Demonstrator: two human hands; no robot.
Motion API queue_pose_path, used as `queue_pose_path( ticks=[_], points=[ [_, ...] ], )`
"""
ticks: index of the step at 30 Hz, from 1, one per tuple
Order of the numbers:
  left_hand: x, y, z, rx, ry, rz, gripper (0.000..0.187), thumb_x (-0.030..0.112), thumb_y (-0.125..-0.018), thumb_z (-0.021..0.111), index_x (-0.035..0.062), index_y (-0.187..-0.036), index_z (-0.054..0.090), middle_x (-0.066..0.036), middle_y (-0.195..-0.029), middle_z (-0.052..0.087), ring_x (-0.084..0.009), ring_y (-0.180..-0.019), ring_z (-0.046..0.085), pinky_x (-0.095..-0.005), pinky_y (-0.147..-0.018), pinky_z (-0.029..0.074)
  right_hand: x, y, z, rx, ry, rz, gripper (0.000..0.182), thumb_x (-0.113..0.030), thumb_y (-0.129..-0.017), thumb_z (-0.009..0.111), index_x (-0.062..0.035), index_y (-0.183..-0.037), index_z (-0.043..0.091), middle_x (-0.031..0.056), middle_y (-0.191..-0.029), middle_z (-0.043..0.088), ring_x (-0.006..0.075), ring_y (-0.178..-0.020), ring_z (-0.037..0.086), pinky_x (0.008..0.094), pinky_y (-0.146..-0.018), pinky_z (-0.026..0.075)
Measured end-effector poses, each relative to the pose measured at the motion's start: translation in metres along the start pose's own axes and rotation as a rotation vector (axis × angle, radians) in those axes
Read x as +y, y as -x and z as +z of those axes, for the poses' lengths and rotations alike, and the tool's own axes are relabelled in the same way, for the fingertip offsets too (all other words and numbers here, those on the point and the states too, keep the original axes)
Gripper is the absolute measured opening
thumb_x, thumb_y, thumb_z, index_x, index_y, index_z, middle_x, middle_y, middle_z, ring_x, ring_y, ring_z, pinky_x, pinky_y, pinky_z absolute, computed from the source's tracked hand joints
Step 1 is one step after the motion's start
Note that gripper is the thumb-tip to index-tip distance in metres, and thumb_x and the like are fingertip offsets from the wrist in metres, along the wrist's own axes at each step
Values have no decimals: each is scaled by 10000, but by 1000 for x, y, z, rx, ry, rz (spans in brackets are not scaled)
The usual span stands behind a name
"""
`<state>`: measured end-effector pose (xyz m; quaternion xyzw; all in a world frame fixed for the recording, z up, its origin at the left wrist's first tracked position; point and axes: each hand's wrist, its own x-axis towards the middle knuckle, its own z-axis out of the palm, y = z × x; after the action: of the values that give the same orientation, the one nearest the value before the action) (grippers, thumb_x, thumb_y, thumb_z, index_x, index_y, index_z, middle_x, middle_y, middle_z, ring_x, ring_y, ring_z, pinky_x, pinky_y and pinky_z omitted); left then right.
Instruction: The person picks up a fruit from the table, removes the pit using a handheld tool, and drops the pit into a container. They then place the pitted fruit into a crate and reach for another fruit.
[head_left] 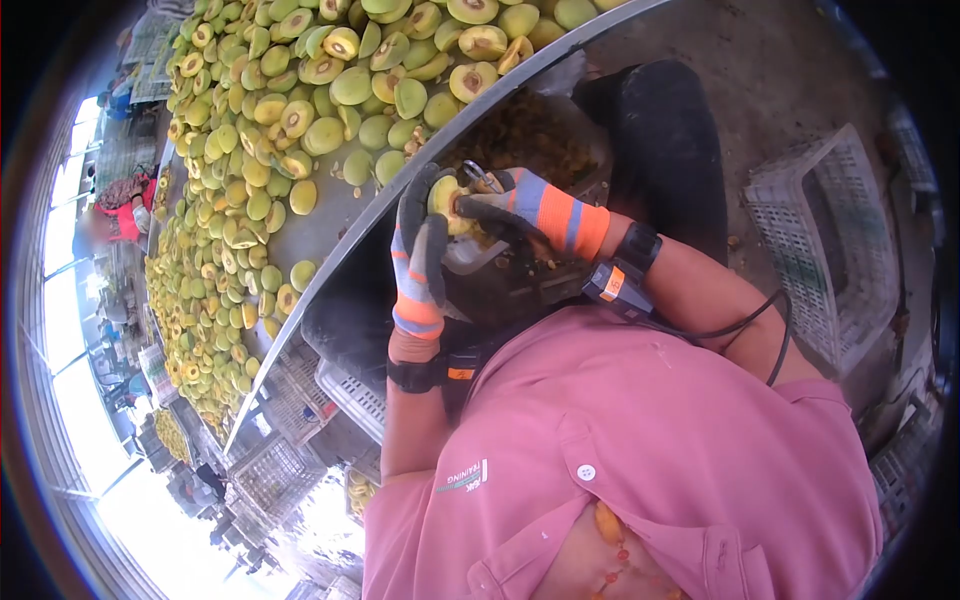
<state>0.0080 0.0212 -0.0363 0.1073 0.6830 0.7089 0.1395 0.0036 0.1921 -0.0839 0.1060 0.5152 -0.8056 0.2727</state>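
Observation:
In my gloved left hand (420,250) is a fruit half (445,205), green-skinned with yellow flesh, like a peach; the fingers are closed around its side. My gloved right hand (540,212) is closed on a small metal tool with a looped end (482,178). Its thumb presses against the cut face of the fruit, at the brown centre. The tool's handle is hidden in the palm. Both hands are just past the rim of the metal table (345,245), above my lap.
Piles of halved fruit (325,135) cover the table. Below my hands a container (535,135) holds yellow-brown scraps. A white plastic crate (830,240) stands on the floor at right, and more crates (275,480) at lower left. Another person in red (128,215) is at the far left.

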Motion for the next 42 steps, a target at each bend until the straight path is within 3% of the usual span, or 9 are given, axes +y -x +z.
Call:
queue_pose_path(
  ticks=[3,6,10,18,24,29,32,35,42],
  points=[
    [-19,-3,-11,65,-157,22,373,225,-971,477,-3,-1263,518,-88,-1161,602,-173,-1089,560,-295,-951,437,1,-3,4,-73,31,-85,336,-364,-776,764,-54,-805,637,0,-628,557,107,-528,497,286,-491,413],
    [-35,-12,-4,223,-619,281,417,-14,-733,687,-30,-1123,542,-160,-958,657,-334,-853,658,-358,-743,531,16,-13,5,-70,113,-113,274,-301,-789,747,-49,-790,639,4,-632,566,101,-543,511,267,-495,409],
    [-47,-8,2,425,-454,151,447,39,-708,735,-25,-1104,538,-152,-941,653,-306,-835,655,-351,-729,525,15,-11,6,0,115,-38,233,-247,-789,721,-25,-815,654,21,-655,595,104,-558,527,266,-504,419],
    [-57,-12,4,500,146,-163,254,24,-897,569,-11,-1146,530,-92,-994,637,-162,-943,601,-301,-819,499,24,-17,7,60,393,-139,202,-211,-770,680,-32,-861,664,85,-708,643,169,-602,593,306,-558,469],
    [-44,-11,3,437,-276,3,443,-51,-713,702,-15,-1128,552,-127,-983,640,-219,-897,630,-327,-771,510,26,-16,1,92,444,-213,154,-165,-806,653,-25,-868,652,57,-686,632,119,-592,576,284,-528,462],
    [-34,-10,16,394,-280,153,255,11,-849,592,-22,-1101,581,-120,-998,631,-207,-892,622,-320,-783,507,-19,10,6,26,407,253,229,-222,-799,673,-6,-877,654,70,-675,626,132,-584,580,293,-509,453],
    [-37,-8,17,397,-237,122,219,91,-958,458,-28,-1086,591,-110,-1003,621,-188,-889,609,-310,-798,500,15,-13,-1,-33,473,92,465,-316,-761,657,101,-956,595,184,-721,615,309,-603,642,433,-478,491],
    [-37,-8,20,368,-269,96,289,180,-1006,396,-18,-1077,593,-93,-1012,606,-168,-913,582,-299,-828,478,24,-20,-2,-65,420,242,437,-257,-732,716,34,-1037,601,158,-788,645,320,-685,658,410,-568,529],
    [-43,-7,20,345,-292,131,317,267,-1011,432,1,-1102,577,-71,-1014,585,-156,-958,547,-295,-870,442,-5,-5,-11,-512,1400,-383,536,-145,-598,829,-148,-1094,628,66,-938,679,332,-859,651,345,-739,525]
  ],
)
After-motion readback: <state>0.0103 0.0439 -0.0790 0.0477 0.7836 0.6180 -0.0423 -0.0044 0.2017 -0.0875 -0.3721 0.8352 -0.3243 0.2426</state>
